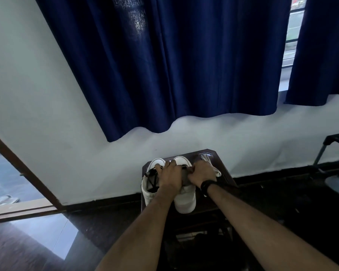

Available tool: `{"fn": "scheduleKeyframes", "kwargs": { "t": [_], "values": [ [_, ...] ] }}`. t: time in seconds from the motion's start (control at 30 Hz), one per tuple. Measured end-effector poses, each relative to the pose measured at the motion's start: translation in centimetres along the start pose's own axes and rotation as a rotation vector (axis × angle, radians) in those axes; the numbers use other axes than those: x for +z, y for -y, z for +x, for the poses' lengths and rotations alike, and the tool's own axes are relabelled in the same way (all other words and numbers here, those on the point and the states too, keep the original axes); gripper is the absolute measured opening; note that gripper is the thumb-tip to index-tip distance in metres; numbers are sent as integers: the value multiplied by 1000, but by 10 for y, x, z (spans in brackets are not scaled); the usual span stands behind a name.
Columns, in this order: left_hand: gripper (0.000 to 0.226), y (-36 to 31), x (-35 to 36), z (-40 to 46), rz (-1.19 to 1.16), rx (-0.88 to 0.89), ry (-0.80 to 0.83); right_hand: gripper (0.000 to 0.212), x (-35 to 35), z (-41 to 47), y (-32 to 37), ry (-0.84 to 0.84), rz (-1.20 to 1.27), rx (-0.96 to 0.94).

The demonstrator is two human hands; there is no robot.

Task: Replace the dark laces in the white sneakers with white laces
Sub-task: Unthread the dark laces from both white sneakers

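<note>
Small dark table (221, 173) against the wall (47, 114), and I see its top nearly filled by the two sneakers (184, 202), side by side, toes to the wall. Left sneaker's heel sits at the table's near-left edge; right sneaker's heel overhangs the front edge. Little spare surface: only a strip on the right, where the white laces (213, 168) lie in a loose heap near the right edge, just beyond my right hand (201, 173). Left hand (169, 175) lies palm down across both shoes at mid-lacing, fingers curled over the right shoe; whether it pinches anything, I cannot tell. Right hand is curled tight at the right shoe's lacing, thumb and fingers meeting on something dark; it looks like the dark lace (153, 178), but blur hides the contact. Dark lace hangs slack over the left shoe's opening. Black band (206, 186) on right wrist. No readable brand or writing. Room: pale wall, navy curtain (174, 65) hanging above, dark glossy floor (37, 241), open doorway at left, dark rack (333, 149) at right.
</note>
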State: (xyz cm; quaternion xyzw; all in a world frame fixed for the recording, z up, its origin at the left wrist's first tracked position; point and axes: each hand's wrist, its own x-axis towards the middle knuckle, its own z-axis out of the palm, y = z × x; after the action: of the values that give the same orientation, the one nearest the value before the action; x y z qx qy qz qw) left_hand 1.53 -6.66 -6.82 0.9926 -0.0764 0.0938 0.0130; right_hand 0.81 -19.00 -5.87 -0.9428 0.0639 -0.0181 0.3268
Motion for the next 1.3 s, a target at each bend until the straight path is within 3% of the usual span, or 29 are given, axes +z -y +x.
{"fn": "scheduleKeyframes", "kwargs": {
  "t": [0.13, 0.23, 0.43, 0.53, 0.63, 0.7, 0.8, 0.83, 0.9, 0.97, 1.03, 1.13, 1.2, 1.3],
  "values": [
    [35, 0, -3, 13, 150, 215, 39, 22, 23, -6, -11, -95, 100, 41],
    [35, 4, -4, 19, 122, 315, 32, 21, 25, -6, -8, -113, 122, 42],
    [17, 14, 11, 21, -91, 205, -175, 25, 26, -10, -8, -141, 224, 56],
    [8, 11, 3, 18, -157, 175, -111, 27, 27, -11, -6, -136, 215, 68],
    [23, 10, 0, 23, -177, 120, -18, 24, 28, -11, -4, -143, 158, 56],
    [17, 8, -7, 27, -362, -18, 42, 22, 28, -12, -2, -151, 125, 63],
    [10, 8, -35, 30, -1139, -313, 104, 23, 28, -14, -1, -162, 130, 82],
    [9, 11, -43, 32, -1296, -386, 108, 22, 28, -15, 0, -164, 137, 87],
    [25, 22, -53, 33, -1264, -428, 205, 22, 29, -15, 0, -162, 136, 87],
    [18, 29, -61, 30, -1066, -346, 291, 24, 30, -15, 1, -156, 131, 91],
    [4, 34, -66, 30, -1235, -314, 207, 24, 30, -15, 2, -161, 129, 102],
    [13, 45, -67, 28, -1628, -597, -4, 24, 30, -16, 2, -161, 138, 115],
    [25, 51, -59, 23, -1407, -705, 54, 25, 30, -16, 3, -162, 136, 120],
    [31, 49, -58, 17, -880, -512, 251, 26, 32, -15, 4, -165, 136, 126]
  ]
}}
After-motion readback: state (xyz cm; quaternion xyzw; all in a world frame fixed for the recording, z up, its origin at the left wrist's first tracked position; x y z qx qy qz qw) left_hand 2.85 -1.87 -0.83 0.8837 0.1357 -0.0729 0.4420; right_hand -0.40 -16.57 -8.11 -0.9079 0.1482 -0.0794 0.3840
